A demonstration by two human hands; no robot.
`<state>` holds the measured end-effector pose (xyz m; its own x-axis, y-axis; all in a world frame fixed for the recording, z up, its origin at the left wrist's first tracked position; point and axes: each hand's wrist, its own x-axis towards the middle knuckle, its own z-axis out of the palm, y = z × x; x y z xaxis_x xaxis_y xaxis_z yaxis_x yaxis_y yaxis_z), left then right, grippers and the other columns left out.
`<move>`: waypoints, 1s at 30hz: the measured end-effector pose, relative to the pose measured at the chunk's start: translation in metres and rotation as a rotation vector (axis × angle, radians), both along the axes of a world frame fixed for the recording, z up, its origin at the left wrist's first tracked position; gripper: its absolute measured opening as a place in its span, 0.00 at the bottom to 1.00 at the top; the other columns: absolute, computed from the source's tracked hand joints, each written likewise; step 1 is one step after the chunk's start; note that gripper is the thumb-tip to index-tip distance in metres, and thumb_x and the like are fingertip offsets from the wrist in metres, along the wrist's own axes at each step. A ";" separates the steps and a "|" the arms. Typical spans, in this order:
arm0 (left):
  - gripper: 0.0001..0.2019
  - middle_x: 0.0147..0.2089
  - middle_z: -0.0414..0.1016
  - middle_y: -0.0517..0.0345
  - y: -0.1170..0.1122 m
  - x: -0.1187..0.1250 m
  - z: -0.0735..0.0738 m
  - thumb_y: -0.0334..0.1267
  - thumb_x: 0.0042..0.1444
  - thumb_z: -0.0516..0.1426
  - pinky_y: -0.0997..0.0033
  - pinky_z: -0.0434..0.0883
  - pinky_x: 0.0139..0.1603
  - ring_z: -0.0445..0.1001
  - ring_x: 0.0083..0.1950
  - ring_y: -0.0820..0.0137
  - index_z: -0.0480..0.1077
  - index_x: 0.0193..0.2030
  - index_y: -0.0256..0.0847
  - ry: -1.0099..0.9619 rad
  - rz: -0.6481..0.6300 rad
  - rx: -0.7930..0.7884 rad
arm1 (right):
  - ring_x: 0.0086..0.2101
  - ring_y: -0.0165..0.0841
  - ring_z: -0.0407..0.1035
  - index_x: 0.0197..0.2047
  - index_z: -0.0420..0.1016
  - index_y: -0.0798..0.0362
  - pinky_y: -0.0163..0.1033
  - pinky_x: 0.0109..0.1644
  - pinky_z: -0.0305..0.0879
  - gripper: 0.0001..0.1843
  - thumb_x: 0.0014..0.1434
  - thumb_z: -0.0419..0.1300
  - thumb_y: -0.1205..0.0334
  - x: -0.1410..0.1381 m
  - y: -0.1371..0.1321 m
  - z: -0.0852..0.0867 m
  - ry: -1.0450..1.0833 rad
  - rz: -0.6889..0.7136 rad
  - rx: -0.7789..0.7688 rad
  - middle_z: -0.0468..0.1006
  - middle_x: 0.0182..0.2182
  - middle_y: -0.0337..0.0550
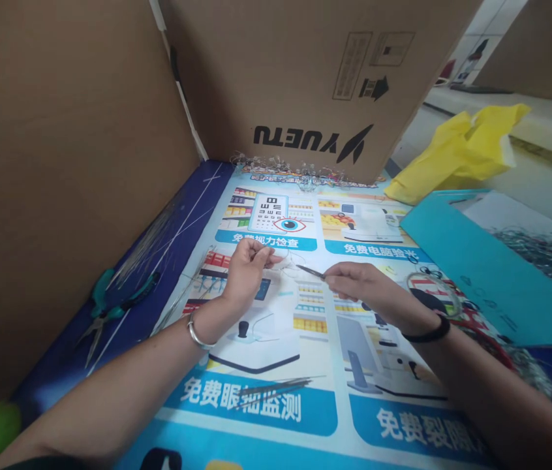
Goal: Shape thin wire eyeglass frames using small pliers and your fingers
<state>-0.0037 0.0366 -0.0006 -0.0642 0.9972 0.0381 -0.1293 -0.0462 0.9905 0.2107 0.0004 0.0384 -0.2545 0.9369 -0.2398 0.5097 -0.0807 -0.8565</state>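
Head view: fine-wire handling

Remotely, I observed the left hand (248,273) pinching, apparently, a thin wire (282,266), which curved away from it at 3 o'clock. The right hand (361,285) gripped a dark pointed tool (311,271), tip toward 9 o'clock, near the wire. I judged the step in hand as working the wire; the next move called for a steady left pinch and exact tip alignment.
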 end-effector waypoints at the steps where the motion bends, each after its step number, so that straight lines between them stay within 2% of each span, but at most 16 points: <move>1: 0.08 0.30 0.70 0.63 0.000 0.000 0.000 0.36 0.54 0.56 0.73 0.69 0.36 0.77 0.34 0.71 0.57 0.31 0.40 -0.002 0.006 0.009 | 0.27 0.28 0.63 0.33 0.72 0.54 0.33 0.30 0.59 0.16 0.52 0.56 0.49 -0.002 -0.001 0.000 0.002 0.025 -0.013 0.70 0.26 0.38; 13: 0.08 0.33 0.71 0.61 -0.007 0.006 -0.001 0.36 0.54 0.56 0.74 0.68 0.37 0.77 0.36 0.72 0.58 0.31 0.39 -0.012 -0.051 -0.017 | 0.27 0.28 0.64 0.32 0.71 0.54 0.33 0.27 0.58 0.16 0.52 0.55 0.49 -0.006 -0.002 -0.011 0.001 -0.016 -0.012 0.70 0.26 0.38; 20: 0.08 0.35 0.73 0.59 -0.011 0.007 -0.002 0.37 0.53 0.56 0.70 0.68 0.40 0.77 0.36 0.71 0.59 0.32 0.39 -0.075 -0.137 -0.052 | 0.30 0.31 0.67 0.32 0.74 0.51 0.35 0.33 0.60 0.15 0.55 0.52 0.51 -0.004 0.000 -0.015 -0.230 0.015 0.177 0.75 0.28 0.39; 24: 0.07 0.36 0.74 0.57 -0.010 0.003 -0.003 0.40 0.55 0.55 0.70 0.67 0.40 0.75 0.36 0.71 0.61 0.32 0.39 -0.035 -0.166 -0.076 | 0.31 0.32 0.68 0.33 0.74 0.49 0.36 0.36 0.60 0.13 0.55 0.51 0.53 -0.001 0.000 -0.015 -0.394 0.034 0.293 0.76 0.29 0.38; 30: 0.08 0.34 0.72 0.59 -0.006 -0.001 -0.005 0.42 0.56 0.54 0.73 0.65 0.37 0.72 0.36 0.73 0.63 0.31 0.40 0.077 -0.134 -0.030 | 0.31 0.33 0.68 0.33 0.74 0.49 0.36 0.35 0.60 0.13 0.56 0.51 0.53 -0.001 -0.001 -0.012 -0.452 0.058 0.288 0.77 0.30 0.39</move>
<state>-0.0044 0.0306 -0.0058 0.0717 0.9974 0.0074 -0.0554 -0.0035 0.9985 0.2093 -0.0006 0.0261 -0.2388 0.9684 -0.0725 0.8293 0.1645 -0.5340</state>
